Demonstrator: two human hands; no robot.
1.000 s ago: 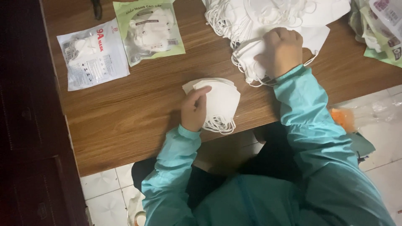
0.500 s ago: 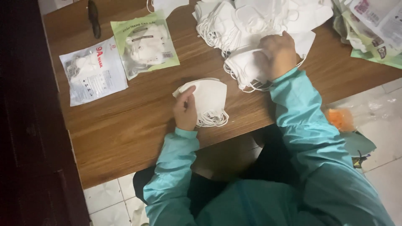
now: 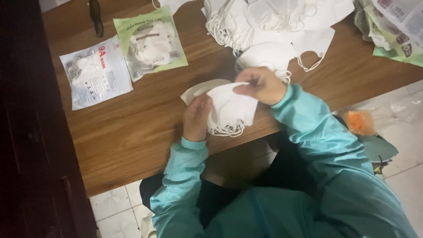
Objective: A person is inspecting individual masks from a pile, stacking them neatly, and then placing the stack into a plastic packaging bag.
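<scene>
Stacking white face masks on the wooden table (image 3: 132, 132)

Right hand (image 3: 260, 86) pinches one folded mask (image 3: 233, 105) over the small stack (image 3: 220, 125) steadied under the left hand's (image 3: 196, 117) pressed fingers (loose pile (image 3: 273, 22) behind); it looks mid-placement, needing edges aligned.

Single view only, head-worn camera. It looks steeply down from above the person's shoulders onto a wooden table (image 3: 132, 132), which runs tilted across the upper half of the frame. Close range: teal sleeves (image 3: 317, 132) fill the lower half (body directly beneath the lens). Tiled floor (image 3: 110, 207) shows at lower left and right edge.
</scene>
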